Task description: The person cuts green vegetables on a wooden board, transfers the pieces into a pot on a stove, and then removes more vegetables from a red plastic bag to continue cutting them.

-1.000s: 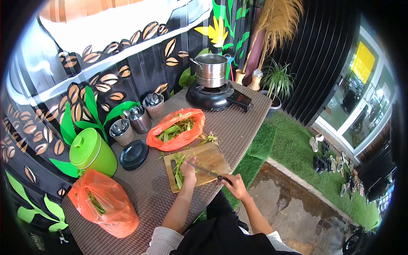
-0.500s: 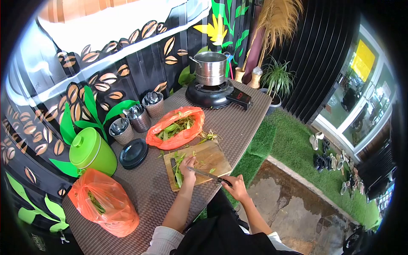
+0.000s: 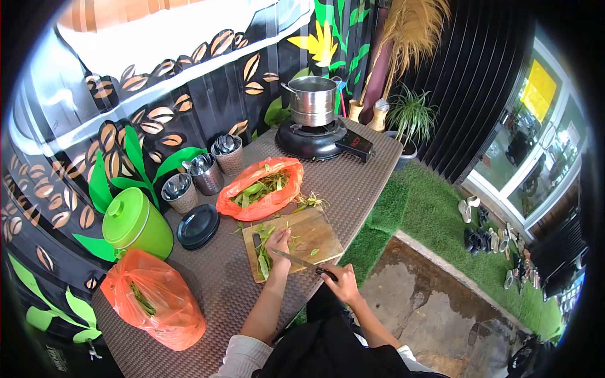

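Note:
My left hand (image 3: 278,245) is closed on leafy greens (image 3: 263,259) over the left part of a wooden cutting board (image 3: 315,234). In my right hand (image 3: 343,282) is the black handle of a knife (image 3: 296,258), at the board's front edge. The blade points left, its tip close beside my left fingers. A few bits of leaf lie on the board. Behind the board, an open orange plastic bag (image 3: 268,189) holds more greens, and some root ends (image 3: 312,201) lie next to it.
A steel pot (image 3: 312,104) stands on a black portable stove (image 3: 309,142) at the back. Left are cutlery cups (image 3: 206,176), black plates (image 3: 198,227), a green lidded container (image 3: 137,225) and a second orange bag (image 3: 154,302). A potted plant (image 3: 411,120) stands beyond the table.
My right hand has moved slightly left and down with the knife, and the blade has shifted toward my left wrist. My left hand stays in nearly the same place.

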Demonstrator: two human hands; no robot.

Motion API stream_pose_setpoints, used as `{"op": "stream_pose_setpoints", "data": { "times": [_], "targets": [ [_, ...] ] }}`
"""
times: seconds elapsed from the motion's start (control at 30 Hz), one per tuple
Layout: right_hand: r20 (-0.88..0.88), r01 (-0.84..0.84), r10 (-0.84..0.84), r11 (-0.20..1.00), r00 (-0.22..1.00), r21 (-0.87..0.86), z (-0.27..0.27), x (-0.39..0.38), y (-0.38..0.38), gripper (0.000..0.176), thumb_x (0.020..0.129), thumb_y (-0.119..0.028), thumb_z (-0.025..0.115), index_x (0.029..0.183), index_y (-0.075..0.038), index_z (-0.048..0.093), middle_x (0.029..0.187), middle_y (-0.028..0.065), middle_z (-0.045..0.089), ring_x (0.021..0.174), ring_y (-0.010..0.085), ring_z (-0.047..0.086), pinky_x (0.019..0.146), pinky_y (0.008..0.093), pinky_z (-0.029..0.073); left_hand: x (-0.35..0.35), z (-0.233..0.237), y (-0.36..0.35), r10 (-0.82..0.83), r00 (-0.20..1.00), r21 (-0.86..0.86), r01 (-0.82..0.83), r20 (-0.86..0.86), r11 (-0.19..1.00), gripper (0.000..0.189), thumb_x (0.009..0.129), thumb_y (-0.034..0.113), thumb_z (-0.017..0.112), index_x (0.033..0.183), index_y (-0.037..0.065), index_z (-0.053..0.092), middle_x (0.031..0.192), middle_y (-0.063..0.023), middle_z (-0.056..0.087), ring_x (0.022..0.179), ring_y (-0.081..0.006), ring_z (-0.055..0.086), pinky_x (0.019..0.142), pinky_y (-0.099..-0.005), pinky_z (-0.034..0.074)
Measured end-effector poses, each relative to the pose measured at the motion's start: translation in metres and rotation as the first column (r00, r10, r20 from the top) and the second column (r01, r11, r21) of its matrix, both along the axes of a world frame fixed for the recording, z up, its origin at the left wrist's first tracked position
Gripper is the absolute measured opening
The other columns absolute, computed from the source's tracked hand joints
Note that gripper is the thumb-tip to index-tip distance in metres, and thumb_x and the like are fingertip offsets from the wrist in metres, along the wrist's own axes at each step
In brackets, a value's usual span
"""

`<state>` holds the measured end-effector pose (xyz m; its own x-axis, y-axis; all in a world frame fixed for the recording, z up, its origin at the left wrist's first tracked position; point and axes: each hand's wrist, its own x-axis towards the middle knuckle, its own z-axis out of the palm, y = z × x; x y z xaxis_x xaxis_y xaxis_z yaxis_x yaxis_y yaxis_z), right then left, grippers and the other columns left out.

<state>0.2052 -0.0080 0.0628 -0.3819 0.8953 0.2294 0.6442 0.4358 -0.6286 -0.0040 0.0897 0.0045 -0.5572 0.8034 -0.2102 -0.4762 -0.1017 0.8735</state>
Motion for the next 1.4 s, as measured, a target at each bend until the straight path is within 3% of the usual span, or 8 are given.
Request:
{"op": "stream_pose_setpoints", "data": {
  "times": [0.3, 0.6, 0.8, 0.9, 0.97, 1.07, 1.3, 1.4],
  "targets": [
    [-0.005, -0.004, 0.004, 1.0, 1.0, 0.027, 0.007, 0.001, -0.003, 0.03, 0.088, -0.032, 0.059, 0.109, -0.011, 0.066, 0.106, 0.0076, 0.069, 0.094, 0.023, 0.064, 0.084, 0.0382, 0.033, 0.001, 0.005, -0.003, 0.023, 0.999, 0.008, -0.022, -0.042, 1.0, 0.023, 0.08, 0.002, 0.073, 0.098, -0.007, 0.062, 0.082, -0.0088, 0.067, 0.057, -0.0096, 0.056, 0.054, -0.0223, 0.043],
    [-0.041, 0.146, -0.144, 0.987, 0.989, 0.068, -0.006, 0.001, 0.0, 0.027, 0.087, -0.027, 0.061, 0.103, -0.008, 0.068, 0.091, 0.0133, 0.069, 0.078, 0.0277, 0.062, 0.081, 0.0373, 0.035, -0.003, -0.012, 0.001, 0.028, 0.997, 0.023, -0.026, -0.068, 0.999, 0.022, 0.081, 0.003, 0.073, 0.099, -0.004, 0.063, 0.089, -0.008, 0.068, 0.073, -0.0114, 0.062, 0.058, -0.0225, 0.047],
    [-0.108, 0.254, -0.263, 0.963, 0.959, -0.091, -0.018, 0.003, 0.005, 0.028, 0.089, -0.028, 0.058, 0.105, -0.007, 0.066, 0.091, 0.0161, 0.069, 0.077, 0.0323, 0.064, 0.08, 0.0399, 0.04, -0.002, 0.001, -0.007, 0.001, 1.0, -0.058, -0.002, -0.03, 0.998, 0.024, 0.082, 0.005, 0.073, 0.103, -0.003, 0.064, 0.09, -0.007, 0.068, 0.071, -0.0107, 0.061, 0.061, -0.022, 0.048],
    [-0.245, 0.274, -0.323, 0.937, 0.914, -0.216, -0.032, -0.003, 0.011, 0.027, 0.09, -0.026, 0.057, 0.105, -0.004, 0.064, 0.083, 0.0152, 0.068, 0.069, 0.0262, 0.063, 0.07, 0.0371, 0.043, 0.0, 0.003, -0.01, -0.047, 0.999, 0.02, 0.046, 0.007, 0.999, 0.026, 0.082, 0.005, 0.073, 0.105, -0.003, 0.063, 0.089, -0.0064, 0.068, 0.07, -0.0105, 0.061, 0.063, -0.022, 0.048],
    [-0.486, 0.112, -0.264, 0.941, 0.833, -0.319, -0.034, -0.009, 0.017, 0.021, 0.095, -0.019, 0.052, 0.102, -0.001, 0.06, 0.063, 0.0023, 0.049, 0.059, 0.01, 0.045, 0.056, 0.0258, 0.037, 0.004, 0.009, -0.015, -0.117, 0.987, 0.002, 0.118, 0.109, 0.993, 0.028, 0.082, 0.006, 0.073, 0.107, -0.002, 0.063, 0.092, -0.0064, 0.068, 0.073, -0.0108, 0.062, 0.065, -0.022, 0.049],
    [-0.552, -0.002, -0.2, 0.94, 0.81, -0.342, -0.039, -0.019, 0.026, 0.02, 0.097, -0.018, 0.049, 0.104, -0.001, 0.058, 0.066, -0.0013, 0.047, 0.059, 0.0079, 0.043, 0.056, 0.025, 0.037, 0.009, 0.01, -0.018, -0.213, 0.961, 0.051, 0.207, 0.179, 0.977, 0.029, 0.083, 0.006, 0.072, 0.108, -0.002, 0.063, 0.096, -0.0065, 0.067, 0.077, -0.0116, 0.062, 0.069, -0.0227, 0.05],
    [-0.682, -0.159, -0.158, 0.912, 0.714, -0.378, -0.037, -0.039, 0.041, 0.034, 0.097, -0.017, 0.05, 0.128, -0.002, 0.056, 0.067, -0.001, 0.047, 0.062, 0.0068, 0.042, 0.057, 0.0228, 0.037, 0.016, 0.009, -0.024, -0.312, 0.933, 0.043, 0.309, 0.18, 0.95, 0.024, 0.085, 0.006, 0.07, 0.107, -0.002, 0.062, 0.1, -0.0074, 0.067, 0.085, -0.0142, 0.065, 0.076, -0.0249, 0.052],
    [-0.667, -0.121, -0.184, 0.915, 0.722, -0.384, -0.035, -0.044, 0.046, 0.036, 0.097, -0.017, 0.05, 0.131, -0.004, 0.054, 0.067, -0.0003, 0.047, 0.062, 0.0071, 0.043, 0.057, 0.0231, 0.036, 0.016, 0.006, -0.025, -0.344, 0.901, 0.11, 0.326, 0.265, 0.939, 0.027, 0.085, 0.005, 0.07, 0.108, -0.003, 0.06, 0.101, -0.0083, 0.067, 0.088, -0.0157, 0.065, 0.079, -0.0255, 0.053]
  ]
}}
